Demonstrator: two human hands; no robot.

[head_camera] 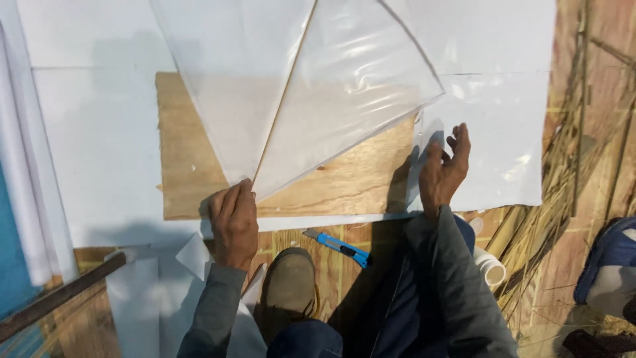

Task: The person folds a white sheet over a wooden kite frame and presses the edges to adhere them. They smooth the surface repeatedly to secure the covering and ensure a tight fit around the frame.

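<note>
A kite (298,86) of clear plastic film on thin sticks is held tilted above a plywood board (199,172), its lower tip at the near edge of the board and its wide body rising toward the top of the view. A straight stick (281,106) runs from the tip up through the film; a curved stick bows along the right side, and the film's lower right edge slants from the tip up to a corner near the right hand. The left hand (233,222) is closed around the tip, fingers pinching the stick and film together. The right hand (444,169) is open, fingers loosely spread and curled, palm facing the kite's right corner, just beside the film; contact cannot be judged. The board lies on white sheets (99,146) that cover the floor to the left and right, leaving open flat room on both sides of the kite. Near the board's front edge lies a blue utility knife (339,246), between the two forearms and apart from both hands. A shoe (289,285) sits below the left hand. White plastic pipe ends (489,266) lie beside the right sleeve. Bamboo strips (570,166) crowd the right margin, and a wooden handle (63,292) crosses the lower left corner.
</note>
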